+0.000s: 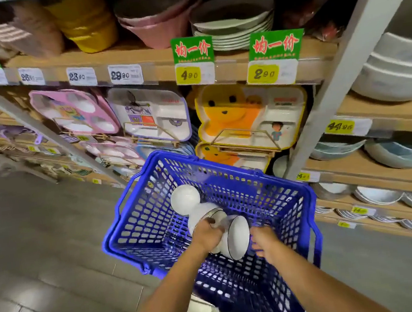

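Note:
A blue plastic shopping basket (pixel 267 200) is in front of me, low in the head view. Inside it lie white ceramic bowls: one (pixel 185 199) at the far left, one (pixel 200 215) on its side in the middle, and a dark-rimmed one (pixel 235 236) nearest me. My left hand (pixel 206 236) reaches into the basket and grips the rim of a white bowl. My right hand (pixel 264 240) is just right of the dark-rimmed bowl, fingers curled; motion blur hides whether it holds anything.
Wooden shelves stand behind the basket. They carry children's divided trays, pink (pixel 74 110), purple (pixel 153 115) and yellow bear-shaped (pixel 241 112). Stacked plates (pixel 232 25) sit above green price signs (pixel 192 49). Bowls (pixel 393 70) fill the right-hand shelves. Grey tiled floor (pixel 45 246) lies to the left.

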Motion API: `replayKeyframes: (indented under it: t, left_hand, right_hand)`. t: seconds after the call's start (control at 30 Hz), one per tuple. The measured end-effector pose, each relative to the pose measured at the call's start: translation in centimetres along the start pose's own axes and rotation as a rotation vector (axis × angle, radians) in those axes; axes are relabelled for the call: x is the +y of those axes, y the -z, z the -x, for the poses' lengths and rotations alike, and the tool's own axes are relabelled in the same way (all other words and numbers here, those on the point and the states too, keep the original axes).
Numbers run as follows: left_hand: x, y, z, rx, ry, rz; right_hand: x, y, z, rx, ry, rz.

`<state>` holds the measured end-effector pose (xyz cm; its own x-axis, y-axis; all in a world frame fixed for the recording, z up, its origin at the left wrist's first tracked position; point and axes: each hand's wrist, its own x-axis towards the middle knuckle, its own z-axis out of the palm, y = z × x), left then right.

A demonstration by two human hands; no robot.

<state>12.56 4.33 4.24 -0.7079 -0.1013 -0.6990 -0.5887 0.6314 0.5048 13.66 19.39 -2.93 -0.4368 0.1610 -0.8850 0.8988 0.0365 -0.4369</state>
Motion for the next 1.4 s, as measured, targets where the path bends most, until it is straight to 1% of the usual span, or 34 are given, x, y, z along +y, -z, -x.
replayKeyframes:
  t: [0.07,0.23,0.33,0.4,0.47,0.57,0.67,0.7,0.83,0.93,1.07,1.13,1.2,1.3,1.4]
  left_hand:
    - [-0.4,-1.0,-1.6,-0.041,-0.025,-0.043]
    - [-1.1,-3.6,-5.6,-0.143,-0.096,-0.326]
    - [-1.9,-4.9,-7.6,-0.172,-0.07,-0.482]
    - [-2.7,-5.7,-8.6,-0.189,-0.033,-0.449]
    - [-3.4,-6.3,-9.2,-0.18,-0.06,-0.429]
    - [-4.2,-6.7,-9.7,-0.113,-0.118,-0.48]
    - [-4.3,-6.8,-9.9,-0.072,-0.152,-0.556]
    - [-4.3,-6.5,-9.9,-0.064,-0.151,-0.548]
    - [-3.8,-5.1,-8.7,-0.141,-0.138,-0.31]
    - [-2.6,-3.6,-7.1,-0.132,-0.131,-0.179]
    - [0.0,-0.6,-4.7,-0.144,-0.159,-0.003]
    - [1.5,1.3,-3.2,-0.146,-0.147,0.144]
    - [3.0,2.9,-1.7,-0.152,-0.12,0.268]
    - [5.0,5.2,0.3,-0.204,-0.12,0.463]
    - [6.5,7.1,2.2,-0.271,-0.183,0.598]
  right_hand:
    - [0.3,-0.5,-1.8,0.042,-0.033,0.029]
    - [1.5,-1.8,-5.1,0.023,-0.015,0.144]
    - [2.2,-2.6,-6.4,0.045,-0.065,0.168]
    - [2.7,-3.0,-7.1,0.059,-0.109,0.154]
    - [3.3,-3.3,-7.8,0.056,-0.141,0.12]
    - [4.1,-3.8,-8.3,0.035,-0.192,0.063]
    - [4.5,-4.0,-8.4,0.036,-0.184,0.011]
    - [4.6,-4.0,-8.4,0.038,-0.176,0.004]
    - [3.7,-3.5,-7.4,0.096,-0.133,-0.045]
    - [2.2,-2.4,-5.9,0.131,-0.086,-0.106]
    - [-0.2,-0.8,-2.5,0.11,-0.022,-0.36]
    - [-1.6,-0.3,0.2,0.044,0.069,-0.491]
    - [-3.0,0.1,3.1,-0.013,0.199,-0.559]
    - [-5.6,0.4,7.3,-0.032,0.39,-0.658]
    - [-8.6,0.5,10.9,-0.014,0.516,-0.696]
